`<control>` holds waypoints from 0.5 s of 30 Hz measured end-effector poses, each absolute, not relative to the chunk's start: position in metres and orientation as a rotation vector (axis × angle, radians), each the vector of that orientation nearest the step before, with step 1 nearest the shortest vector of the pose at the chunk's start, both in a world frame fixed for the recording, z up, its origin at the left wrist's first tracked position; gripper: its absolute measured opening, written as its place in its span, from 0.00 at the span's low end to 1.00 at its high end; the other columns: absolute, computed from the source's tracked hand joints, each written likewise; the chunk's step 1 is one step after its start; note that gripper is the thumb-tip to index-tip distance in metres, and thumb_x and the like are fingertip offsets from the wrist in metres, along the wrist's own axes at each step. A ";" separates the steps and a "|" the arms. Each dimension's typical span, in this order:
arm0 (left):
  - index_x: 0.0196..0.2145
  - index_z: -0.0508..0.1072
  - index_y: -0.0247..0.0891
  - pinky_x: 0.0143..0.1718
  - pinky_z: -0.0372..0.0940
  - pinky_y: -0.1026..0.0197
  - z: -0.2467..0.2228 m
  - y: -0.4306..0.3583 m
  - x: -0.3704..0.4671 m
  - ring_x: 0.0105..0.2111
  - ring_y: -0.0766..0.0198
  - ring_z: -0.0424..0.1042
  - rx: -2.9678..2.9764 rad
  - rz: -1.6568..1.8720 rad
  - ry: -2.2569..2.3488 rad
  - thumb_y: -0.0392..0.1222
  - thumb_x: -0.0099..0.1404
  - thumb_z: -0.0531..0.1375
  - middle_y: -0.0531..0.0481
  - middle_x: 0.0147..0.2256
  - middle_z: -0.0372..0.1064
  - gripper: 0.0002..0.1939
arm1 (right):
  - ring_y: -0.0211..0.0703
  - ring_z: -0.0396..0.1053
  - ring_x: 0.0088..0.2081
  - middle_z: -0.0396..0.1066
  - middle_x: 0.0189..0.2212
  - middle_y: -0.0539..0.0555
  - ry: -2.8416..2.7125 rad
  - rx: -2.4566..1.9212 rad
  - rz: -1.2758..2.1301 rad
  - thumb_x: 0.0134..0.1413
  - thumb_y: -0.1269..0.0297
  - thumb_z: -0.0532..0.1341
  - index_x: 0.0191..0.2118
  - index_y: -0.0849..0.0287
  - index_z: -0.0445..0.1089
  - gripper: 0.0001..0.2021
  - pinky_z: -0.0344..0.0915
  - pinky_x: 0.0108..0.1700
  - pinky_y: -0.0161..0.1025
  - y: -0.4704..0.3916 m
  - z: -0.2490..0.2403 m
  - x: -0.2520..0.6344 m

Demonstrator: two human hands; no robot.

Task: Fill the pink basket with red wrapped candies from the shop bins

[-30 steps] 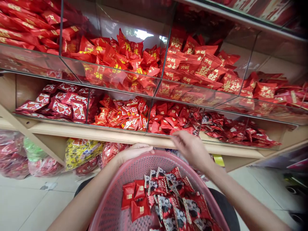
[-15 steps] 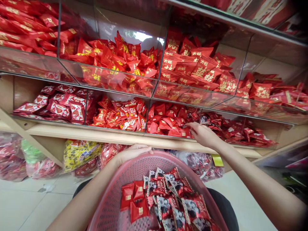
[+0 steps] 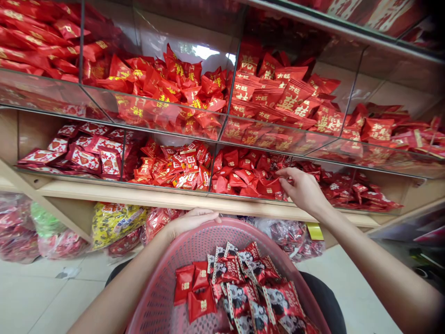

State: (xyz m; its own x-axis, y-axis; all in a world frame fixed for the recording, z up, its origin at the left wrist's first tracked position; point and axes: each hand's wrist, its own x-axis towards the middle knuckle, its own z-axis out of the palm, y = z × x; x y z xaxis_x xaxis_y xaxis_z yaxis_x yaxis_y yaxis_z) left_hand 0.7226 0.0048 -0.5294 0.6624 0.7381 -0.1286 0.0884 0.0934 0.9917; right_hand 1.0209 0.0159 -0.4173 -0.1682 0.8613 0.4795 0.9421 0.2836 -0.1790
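Note:
A pink plastic basket is tilted toward me in front of the shelf. My left hand is closed over its far rim, thumb on top. Inside it lie several red packets printted with a black-and-white couple and several plain red candy packets with gold print. My right hand reaches into a lower shelf bin. Its thumb and fingertips pinch the edge of a red candy packet, at the right side of a pile of similar red packets.
Clear dividers split the shelves into bins. Left of my right hand are orange-red packets and heart-printed packets. Larger red packets fill the upper bins behind a clear front panel. Bagged goods lie under the wooden ledge.
My right hand has shifted slightly right and up, and the red packet at its fingertips has moved with it. My left hand and the basket stay where they were.

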 end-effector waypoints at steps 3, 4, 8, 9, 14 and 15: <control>0.36 0.74 0.36 0.43 0.58 0.62 -0.530 0.005 0.722 0.38 0.63 0.68 1.404 0.544 0.748 0.51 0.62 0.54 0.49 0.38 0.71 0.17 | 0.41 0.68 0.25 0.71 0.26 0.52 -1.954 -1.609 -0.245 0.48 0.70 0.53 0.37 0.60 0.69 0.11 0.62 0.31 0.36 0.011 -0.410 1.019; 0.36 0.74 0.36 0.43 0.58 0.62 -0.530 0.005 0.722 0.37 0.63 0.68 1.404 0.545 0.748 0.51 0.62 0.54 0.49 0.38 0.72 0.17 | 0.41 0.68 0.25 0.71 0.26 0.52 -1.905 -1.619 -0.255 0.47 0.70 0.53 0.36 0.60 0.69 0.10 0.62 0.31 0.36 0.008 -0.407 1.019; 0.36 0.75 0.37 0.44 0.57 0.62 -0.531 0.006 0.723 0.39 0.63 0.67 1.441 0.568 0.734 0.51 0.62 0.54 0.49 0.39 0.72 0.17 | 0.40 0.68 0.24 0.70 0.25 0.51 -1.773 -1.623 -0.285 0.46 0.71 0.55 0.35 0.60 0.69 0.09 0.63 0.30 0.36 -0.012 -0.398 1.015; 0.36 0.75 0.37 0.44 0.57 0.63 -0.531 0.006 0.723 0.39 0.63 0.67 1.449 0.571 0.729 0.51 0.61 0.54 0.50 0.39 0.72 0.17 | 0.39 0.68 0.24 0.70 0.24 0.51 -1.761 -1.614 -0.294 0.47 0.71 0.55 0.35 0.59 0.68 0.08 0.63 0.30 0.36 -0.020 -0.397 1.011; 0.28 0.77 0.36 0.40 0.58 0.64 -0.527 0.005 0.721 0.31 0.65 0.68 1.492 0.508 0.767 0.54 0.61 0.53 0.50 0.30 0.73 0.21 | 0.38 0.67 0.26 0.68 0.26 0.51 -1.882 -1.424 -0.262 0.51 0.68 0.56 0.36 0.59 0.67 0.06 0.64 0.30 0.35 -0.066 -0.415 0.976; 0.27 0.77 0.35 0.38 0.59 0.64 -0.526 0.005 0.721 0.28 0.66 0.68 1.491 0.479 0.780 0.55 0.61 0.52 0.50 0.27 0.73 0.23 | 0.38 0.67 0.27 0.68 0.27 0.51 -1.931 -1.362 -0.228 0.53 0.68 0.56 0.37 0.59 0.66 0.06 0.64 0.30 0.35 -0.074 -0.424 0.966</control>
State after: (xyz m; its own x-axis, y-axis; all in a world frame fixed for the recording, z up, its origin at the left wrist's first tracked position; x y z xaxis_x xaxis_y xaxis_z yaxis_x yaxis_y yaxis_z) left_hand 0.7207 0.0046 -0.5261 0.6775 0.7170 -0.1642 0.1782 0.0566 0.9824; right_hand 0.9665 -0.0739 -0.4237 -0.1536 0.7355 0.6599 0.8692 0.4182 -0.2638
